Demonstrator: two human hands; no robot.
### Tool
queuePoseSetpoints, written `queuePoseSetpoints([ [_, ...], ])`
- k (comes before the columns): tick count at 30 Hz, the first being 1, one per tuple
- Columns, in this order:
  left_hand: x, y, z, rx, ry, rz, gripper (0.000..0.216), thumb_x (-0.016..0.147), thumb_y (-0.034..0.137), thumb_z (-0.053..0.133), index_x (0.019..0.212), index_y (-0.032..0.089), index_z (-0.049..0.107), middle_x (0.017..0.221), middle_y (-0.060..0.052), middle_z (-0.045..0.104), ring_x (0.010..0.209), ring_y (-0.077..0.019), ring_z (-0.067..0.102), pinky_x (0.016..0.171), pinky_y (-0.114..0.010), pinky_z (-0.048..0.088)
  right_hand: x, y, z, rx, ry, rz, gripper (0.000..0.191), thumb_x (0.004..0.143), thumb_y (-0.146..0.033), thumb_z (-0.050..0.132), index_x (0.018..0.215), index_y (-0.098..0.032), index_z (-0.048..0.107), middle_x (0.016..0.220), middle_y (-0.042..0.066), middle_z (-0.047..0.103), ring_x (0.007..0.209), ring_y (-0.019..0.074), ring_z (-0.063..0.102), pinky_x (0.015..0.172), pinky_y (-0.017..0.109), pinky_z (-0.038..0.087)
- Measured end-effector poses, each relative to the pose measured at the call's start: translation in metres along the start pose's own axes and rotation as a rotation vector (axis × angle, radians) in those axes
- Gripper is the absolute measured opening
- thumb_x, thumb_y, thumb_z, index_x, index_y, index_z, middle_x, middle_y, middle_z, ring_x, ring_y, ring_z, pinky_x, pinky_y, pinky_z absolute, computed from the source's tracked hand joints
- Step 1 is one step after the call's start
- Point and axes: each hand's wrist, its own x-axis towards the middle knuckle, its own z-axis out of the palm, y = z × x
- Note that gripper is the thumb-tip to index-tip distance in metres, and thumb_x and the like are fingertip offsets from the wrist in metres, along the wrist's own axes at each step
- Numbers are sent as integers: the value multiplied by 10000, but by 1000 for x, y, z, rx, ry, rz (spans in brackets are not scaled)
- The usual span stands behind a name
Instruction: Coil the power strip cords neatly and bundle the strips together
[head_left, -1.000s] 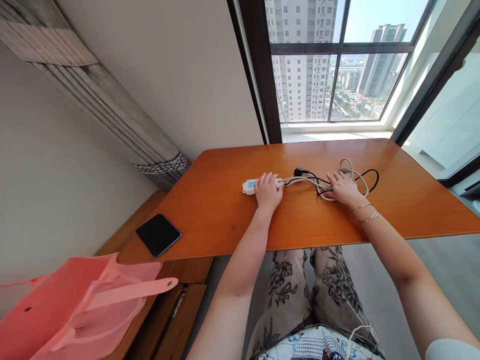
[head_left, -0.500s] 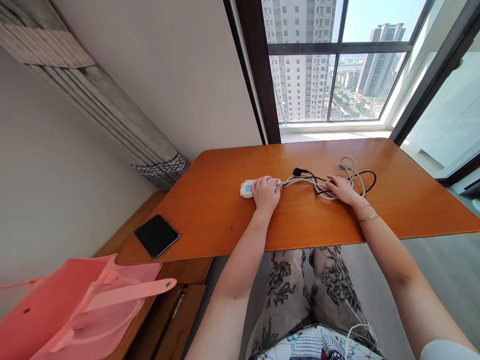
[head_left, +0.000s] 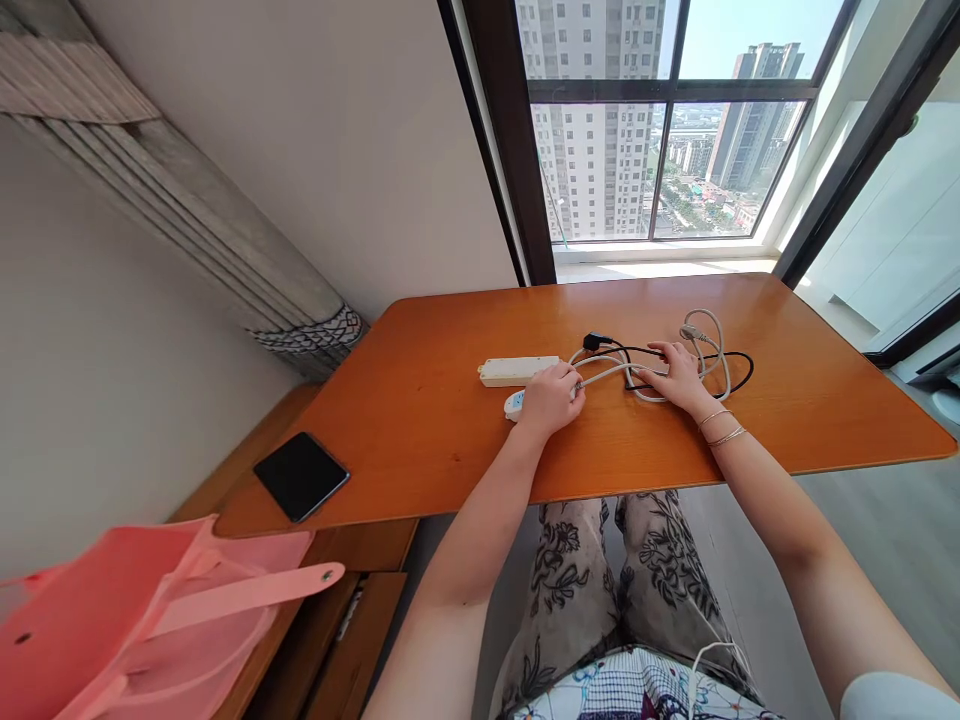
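My left hand (head_left: 553,397) is closed over the cable end of a small white power strip with blue sockets (head_left: 514,404), near the middle of the orange table (head_left: 420,440). Just beyond it lies a longer cream power strip (head_left: 517,371), flat and free. A grey-white cable (head_left: 712,340) runs from my left hand to a loose coil on the right, tangled with a black cable (head_left: 739,375) that ends in a black plug (head_left: 592,342). My right hand (head_left: 679,380), with bracelets at the wrist, rests flat on this coil, fingers stretched out.
A black phone (head_left: 300,475) lies on a lower wooden ledge at the left. A pink bag (head_left: 150,620) fills the lower left corner. A rolled mat (head_left: 225,240) leans on the wall. The window (head_left: 645,150) stands behind the table; my knees are under its near edge.
My left hand has drawn the white and blue strip nearer to me, uncovering the cream strip behind it. My right hand stays on the cable coil. The view has tilted slightly.
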Motion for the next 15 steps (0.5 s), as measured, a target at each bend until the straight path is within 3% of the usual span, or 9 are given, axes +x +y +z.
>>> queuePoseSetpoints([
  [5, -2, 0, 1, -98, -55, -9, 230, 928, 385, 571, 907, 226, 736, 1027, -84, 749, 964, -261, 703, 829, -382, 543, 3, 0, 1, 136, 142, 24, 312, 939, -401, 515, 1053, -200, 725, 1012, 115, 663, 909, 256, 623, 910, 438, 492],
  [9, 0, -11, -1, -277, 128, -199, 321, 1003, 313, 399, 1081, 222, 697, 1094, -72, 748, 986, -205, 710, 853, -327, 564, 1, -4, -3, 191, 180, -51, 264, 929, -392, 533, 971, -218, 726, 958, 102, 643, 931, 260, 607, 895, 427, 503],
  [11, 1, -20, -2, -286, 204, -304, 325, 975, 242, 407, 1173, 209, 662, 1185, -90, 726, 1085, -219, 693, 935, -348, 561, -1, -8, -4, 217, 208, -92, 248, 929, -392, 537, 961, -232, 723, 947, 94, 637, 930, 257, 599, 895, 429, 505],
  [15, 3, -32, -1, -205, 148, -403, 462, 866, 173, 531, 1323, 156, 596, 1432, -142, 610, 1406, -319, 512, 1178, -470, 417, -4, -15, -4, 285, 322, -165, 244, 944, -400, 536, 959, -242, 722, 939, 89, 621, 909, 243, 583, 879, 414, 506],
])
